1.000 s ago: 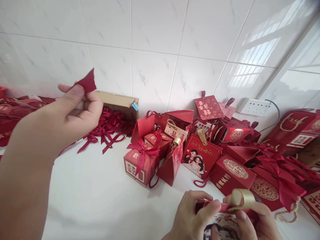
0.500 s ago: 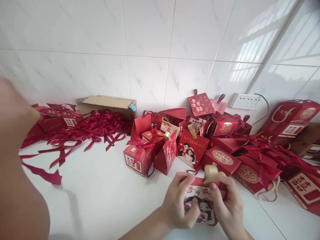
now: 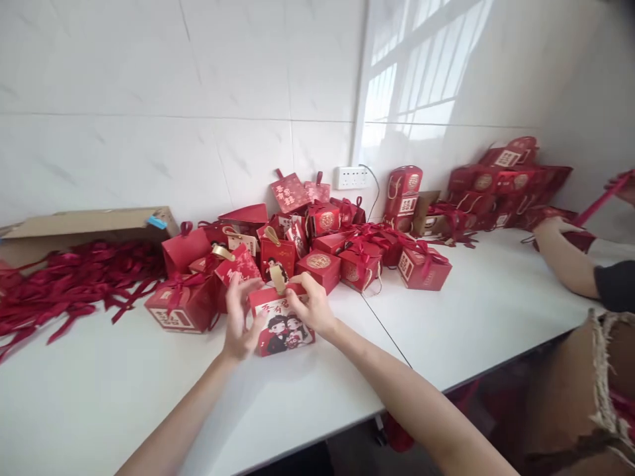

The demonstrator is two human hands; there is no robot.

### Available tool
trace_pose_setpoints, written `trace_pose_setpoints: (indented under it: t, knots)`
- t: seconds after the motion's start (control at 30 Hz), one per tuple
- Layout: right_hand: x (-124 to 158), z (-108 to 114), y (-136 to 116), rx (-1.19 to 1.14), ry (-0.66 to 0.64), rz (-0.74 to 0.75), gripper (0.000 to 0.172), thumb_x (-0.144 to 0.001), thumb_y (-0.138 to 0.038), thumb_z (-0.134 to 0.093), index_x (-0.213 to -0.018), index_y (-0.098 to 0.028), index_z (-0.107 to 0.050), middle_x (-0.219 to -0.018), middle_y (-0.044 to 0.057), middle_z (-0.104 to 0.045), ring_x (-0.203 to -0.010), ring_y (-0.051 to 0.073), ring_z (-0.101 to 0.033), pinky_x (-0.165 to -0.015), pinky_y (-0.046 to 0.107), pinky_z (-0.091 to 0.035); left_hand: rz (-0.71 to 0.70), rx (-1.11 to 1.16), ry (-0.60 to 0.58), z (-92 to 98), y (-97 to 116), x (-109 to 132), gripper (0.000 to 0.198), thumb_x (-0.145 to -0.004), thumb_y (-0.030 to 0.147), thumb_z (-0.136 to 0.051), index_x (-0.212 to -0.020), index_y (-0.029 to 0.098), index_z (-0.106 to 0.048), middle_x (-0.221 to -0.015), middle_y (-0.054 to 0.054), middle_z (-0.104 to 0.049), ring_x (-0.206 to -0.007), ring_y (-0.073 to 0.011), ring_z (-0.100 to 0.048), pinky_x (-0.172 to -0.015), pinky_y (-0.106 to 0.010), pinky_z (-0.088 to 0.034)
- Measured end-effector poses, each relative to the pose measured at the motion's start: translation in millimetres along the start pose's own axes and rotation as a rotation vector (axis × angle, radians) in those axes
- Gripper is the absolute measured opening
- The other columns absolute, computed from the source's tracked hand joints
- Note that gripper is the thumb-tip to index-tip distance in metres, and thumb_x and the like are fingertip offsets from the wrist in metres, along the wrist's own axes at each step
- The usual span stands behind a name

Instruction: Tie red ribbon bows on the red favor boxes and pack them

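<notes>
A red gift box with a cartoon couple on its front stands on the white table, a gold strap loop rising from its top. My left hand is curled round its left side, thumb against the front. At the top right edge, my right hand pinches the box beside the strap, with some fingertips hidden behind. Just behind it is another red box with a gold strap. To the left sits a ribbon-tied red box.
Red boxes crowd the table along the tiled wall, by a power strip. Dark red ribbons lie heaped at left near a cardboard box. At right, a co-worker's arm reaches over the table; another hand lifts a ribbon.
The view has swung right, bringing the co-worker and stacked boxes into sight. The blurred arm at left is out of view. Both my hands still hold the gift box, its front more exposed.
</notes>
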State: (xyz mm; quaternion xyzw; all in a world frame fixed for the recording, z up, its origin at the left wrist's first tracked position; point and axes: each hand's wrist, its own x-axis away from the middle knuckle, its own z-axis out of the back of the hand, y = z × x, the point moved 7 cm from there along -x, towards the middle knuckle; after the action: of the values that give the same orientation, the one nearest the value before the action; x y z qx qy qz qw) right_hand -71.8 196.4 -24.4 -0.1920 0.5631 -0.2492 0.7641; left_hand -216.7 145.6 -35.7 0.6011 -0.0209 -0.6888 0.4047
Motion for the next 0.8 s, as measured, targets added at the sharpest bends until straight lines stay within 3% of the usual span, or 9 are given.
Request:
trace_pose_setpoints:
  t: [0.13, 0.3, 0.47, 0.6, 0.8]
  knots:
    - [-0.2, 5.4, -5.2, -0.021, 0.023, 0.042, 0.014, -0.085, -0.030, -0.045, -0.084, -0.020, -0.054, -0.081, 0.004, -0.061, -0.074, 0.015, -0.057, -0.070, 0.026, -0.047, 0.060, -0.020, 0.018, -5.4, 22.1, -33.6, 0.054, -0.075, 0.037, -0.060, -0.121, 0.017, -0.040, -0.101, -0.009, -0.059, -0.094, -0.0216, -0.060, -0.085, -0.040, -0.049]
    - [2.2, 6.5, -6.2, -0.058, 0.040, 0.044, 0.012, -0.084, -0.028, -0.047, -0.078, -0.020, -0.052, -0.075, 0.002, -0.058, -0.070, 0.014, -0.055, -0.068, 0.025, -0.046, 0.173, 0.001, 0.164, -8.2, 23.3, -34.0, 0.030, -0.077, 0.034, -0.061, -0.097, 0.018, -0.044, -0.067, 0.004, -0.055, -0.065, -0.0130, -0.060, -0.068, -0.029, -0.051]
    - [5.1, 4.4, -9.2, -0.079, 0.023, 0.033, 0.010, -0.084, -0.026, -0.048, -0.076, -0.020, -0.051, -0.074, 0.001, -0.057, -0.069, 0.014, -0.054, -0.067, 0.024, -0.045, 0.096, -0.056, 0.191, -3.1, 30.1, -20.4, 0.024, -0.075, 0.031, -0.063, -0.084, 0.019, -0.044, -0.077, 0.001, -0.061, -0.075, -0.0141, -0.063, -0.071, -0.029, -0.052]
    - [7.3, 4.1, -9.8, -0.094, 0.026, 0.022, 0.008, -0.084, -0.024, -0.047, -0.078, -0.020, -0.051, -0.074, 0.000, -0.056, -0.068, 0.013, -0.054, -0.066, 0.024, -0.045, 0.039, -0.139, 0.149, -3.3, 38.2, -18.1, 0.011, -0.079, 0.025, -0.060, -0.074, 0.018, -0.054, -0.078, 0.000, -0.065, -0.077, -0.0135, -0.063, -0.074, -0.027, -0.051]
    - [8.1, 3.8, -8.1, -0.105, 0.033, 0.046, 0.010, -0.085, -0.024, -0.049, -0.075, -0.020, -0.049, -0.072, -0.001, -0.054, -0.066, 0.012, -0.053, -0.063, 0.023, -0.044, 0.020, -0.140, 0.089, -7.2, 42.8, -19.7, 0.013, -0.082, 0.022, -0.059, -0.089, 0.019, -0.068, -0.088, -0.002, -0.069, -0.083, -0.0134, -0.064, -0.077, -0.025, -0.052]
